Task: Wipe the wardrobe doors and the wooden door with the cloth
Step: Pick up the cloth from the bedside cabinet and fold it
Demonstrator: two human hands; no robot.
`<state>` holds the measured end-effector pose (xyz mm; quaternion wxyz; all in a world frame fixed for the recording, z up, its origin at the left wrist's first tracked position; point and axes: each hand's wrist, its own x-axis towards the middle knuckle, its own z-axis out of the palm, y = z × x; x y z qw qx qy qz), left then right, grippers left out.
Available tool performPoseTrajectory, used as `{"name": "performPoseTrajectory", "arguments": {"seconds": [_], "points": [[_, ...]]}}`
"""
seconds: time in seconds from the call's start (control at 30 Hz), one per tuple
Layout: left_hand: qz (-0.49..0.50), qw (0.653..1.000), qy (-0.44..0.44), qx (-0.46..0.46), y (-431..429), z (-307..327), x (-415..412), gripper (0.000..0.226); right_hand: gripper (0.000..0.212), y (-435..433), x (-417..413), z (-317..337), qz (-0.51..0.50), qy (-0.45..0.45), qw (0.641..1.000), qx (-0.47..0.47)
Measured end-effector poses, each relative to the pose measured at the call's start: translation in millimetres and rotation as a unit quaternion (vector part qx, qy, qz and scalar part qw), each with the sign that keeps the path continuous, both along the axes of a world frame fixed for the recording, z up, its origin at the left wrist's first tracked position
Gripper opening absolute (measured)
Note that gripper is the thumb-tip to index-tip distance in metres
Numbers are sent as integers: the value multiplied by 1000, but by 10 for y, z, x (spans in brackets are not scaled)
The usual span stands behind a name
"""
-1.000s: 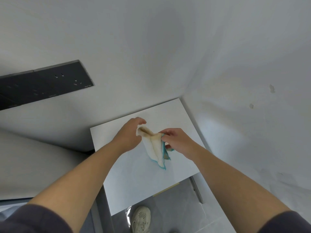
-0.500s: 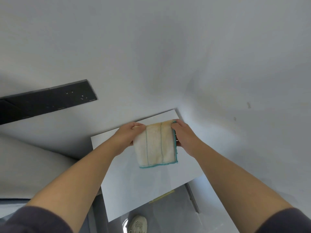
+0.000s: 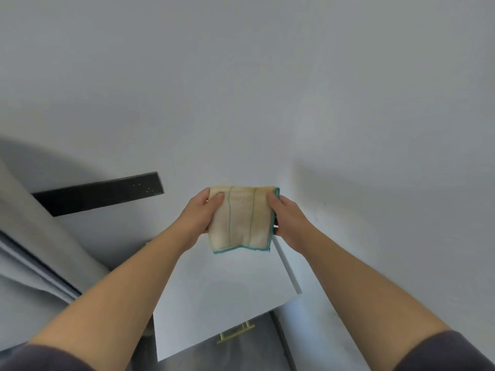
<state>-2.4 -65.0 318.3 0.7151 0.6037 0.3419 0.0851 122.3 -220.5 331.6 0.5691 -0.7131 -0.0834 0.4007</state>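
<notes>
Cloth [image 3: 242,219] higher: left hand [image 3: 199,216], right hand [image 3: 290,223].

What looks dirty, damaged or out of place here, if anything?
Only the cloth: yellowish-brown staining runs along its top edge and right side, so it looks used. The left hand and right hand hold it by its sides. Nothing else stands out.

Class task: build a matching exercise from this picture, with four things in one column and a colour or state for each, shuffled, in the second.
Things:
1. cloth
2. socket panel
3. handle
4. left hand

Colour or state:
A. brass-coloured
B. pinches an edge of the cloth
C. cream with teal edging
D. black

Pairs: 1-C, 2-D, 3-A, 4-B.
</notes>
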Motion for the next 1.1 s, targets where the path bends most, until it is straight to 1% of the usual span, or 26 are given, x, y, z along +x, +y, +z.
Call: {"name": "performPoseTrajectory", "arguments": {"seconds": [0.07,0.13,0.23,0.37,0.47,0.57,0.63,0.7,0.83,0.87,0.93,1.0,1.03,1.1], "points": [[22,999,-5,40,-168,260,-37,19,26,-52,-114,259,-23,-53,998,-12],[44,997,-13,62,-377,549,-88,20,29,-148,-231,528,-50,-94,994,-3],[80,995,-38,47,-638,936,-157,22,31,-298,-382,891,-80,-108,991,26],[111,991,-74,-2,-930,1431,-249,28,31,-520,-544,1395,-107,-90,988,69],[126,986,-98,-56,-1094,1814,-290,33,32,-642,-668,1766,-124,-54,984,116],[102,977,-138,-129,-1224,2196,-339,35,38,-724,-803,2105,-145,-3,976,162],[72,970,-173,-152,-1281,2421,-382,37,46,-777,-882,2307,-154,15,971,183],[38,972,-198,-123,-1318,2606,-406,37,50,-822,-954,2466,-160,8,967,200],[-9,981,-196,7,-1377,2814,-420,37,44,-838,-1113,2680,-159,-45,965,206],[-18,982,-187,26,-1402,2839,-446,43,40,-840,-1157,2722,-156,-52,965,203],[-23,985,-166,30,-1449,2845,-476,64,33,-859,-1263,2802,-152,-49,971,179],[-2,986,-158,57,-1488,2861,-525,72,36,-908,-1355,2858,-153,-44,975,154],[17,983,-162,87,-1491,2868,-547,68,40,-941,-1376,2866,-149,-48,977,145],[43,969,-180,161,-1481,2893,-578,50,50,-1020,-1418,2885,-141,-58,976,158]]}}
